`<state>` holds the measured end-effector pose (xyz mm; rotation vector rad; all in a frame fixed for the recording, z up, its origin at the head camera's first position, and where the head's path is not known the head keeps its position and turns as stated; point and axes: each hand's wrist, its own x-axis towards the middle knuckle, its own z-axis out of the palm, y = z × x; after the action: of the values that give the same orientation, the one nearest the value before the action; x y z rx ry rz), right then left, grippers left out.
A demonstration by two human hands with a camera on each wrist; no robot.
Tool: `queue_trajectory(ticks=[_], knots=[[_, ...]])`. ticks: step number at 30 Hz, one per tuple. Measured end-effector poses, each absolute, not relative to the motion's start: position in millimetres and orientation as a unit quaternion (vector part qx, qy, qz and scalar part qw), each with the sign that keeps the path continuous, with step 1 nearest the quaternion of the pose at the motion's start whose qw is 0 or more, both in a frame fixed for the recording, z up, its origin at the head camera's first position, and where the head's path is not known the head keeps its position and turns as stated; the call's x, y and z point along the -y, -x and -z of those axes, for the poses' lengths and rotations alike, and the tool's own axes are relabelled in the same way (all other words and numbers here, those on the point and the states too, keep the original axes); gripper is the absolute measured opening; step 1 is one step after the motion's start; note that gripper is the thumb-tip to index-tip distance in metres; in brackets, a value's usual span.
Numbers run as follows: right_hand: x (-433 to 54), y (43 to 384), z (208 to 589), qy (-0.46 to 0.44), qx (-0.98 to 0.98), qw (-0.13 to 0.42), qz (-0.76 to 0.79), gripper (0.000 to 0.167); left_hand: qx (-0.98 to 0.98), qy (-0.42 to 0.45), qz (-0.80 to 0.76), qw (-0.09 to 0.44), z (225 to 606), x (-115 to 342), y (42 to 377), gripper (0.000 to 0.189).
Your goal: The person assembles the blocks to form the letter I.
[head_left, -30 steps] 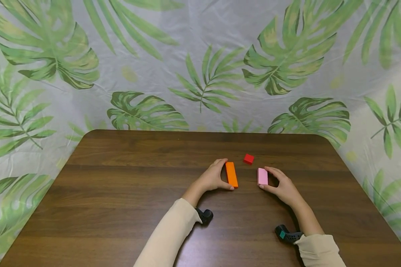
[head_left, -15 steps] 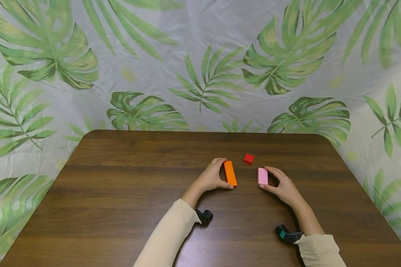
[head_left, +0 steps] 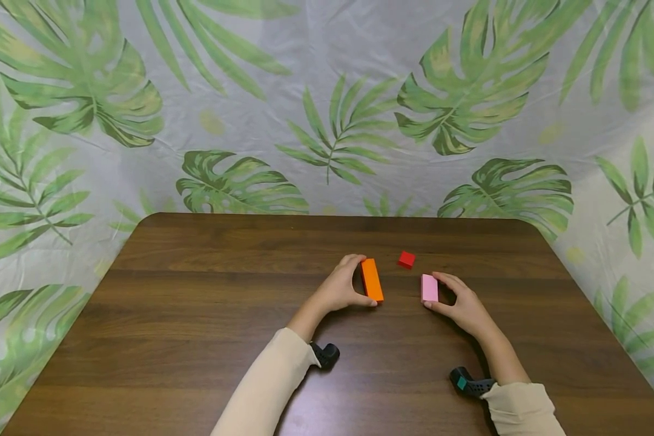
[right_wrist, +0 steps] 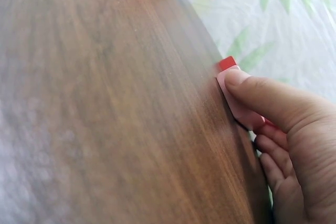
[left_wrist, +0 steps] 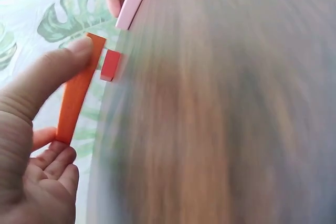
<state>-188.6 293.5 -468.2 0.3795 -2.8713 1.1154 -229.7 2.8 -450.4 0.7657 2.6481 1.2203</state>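
Note:
My left hand [head_left: 339, 289] pinches an orange block [head_left: 372, 281] by its two ends, thumb at the near end and fingers at the far end. In the left wrist view the long orange block [left_wrist: 79, 95] spans from thumb to fingertips. A shorter pink block [head_left: 429, 288] is held the same way by my right hand [head_left: 463, 307]. The right wrist view has the thumb lying against the pink block [right_wrist: 241, 100]. Beyond and between the two hands, a small red block [head_left: 407, 260] lies on the table, touched by neither.
The brown wooden table [head_left: 196, 339] has rounded far corners. Behind it hangs a pale cloth [head_left: 327, 109] printed with green leaves. A black wrist device [head_left: 327, 356] sits on the left wrist and another wrist device [head_left: 469, 383] on the right.
My left hand has moved a little left and away from me with the orange block. The right hand, pink block and red block stay in place.

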Motion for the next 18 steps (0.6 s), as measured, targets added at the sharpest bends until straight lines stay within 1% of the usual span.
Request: queue_trajectory(ticks=[4,11,18], knots=[[-293,189,469,-0.123,0.925,0.023,-0.359,0.071,-0.876,-0.259,-0.403,0.056,446,1,228,0.097],[-293,189,470,-0.124,0.925,0.022,-0.358,0.071,-0.874,-0.265,-0.404,0.058,440,8,223,0.098],[-293,189,469,-0.121,0.926,0.018,-0.356,0.072,-0.874,-0.273,-0.399,0.046,437,20,220,0.098]])
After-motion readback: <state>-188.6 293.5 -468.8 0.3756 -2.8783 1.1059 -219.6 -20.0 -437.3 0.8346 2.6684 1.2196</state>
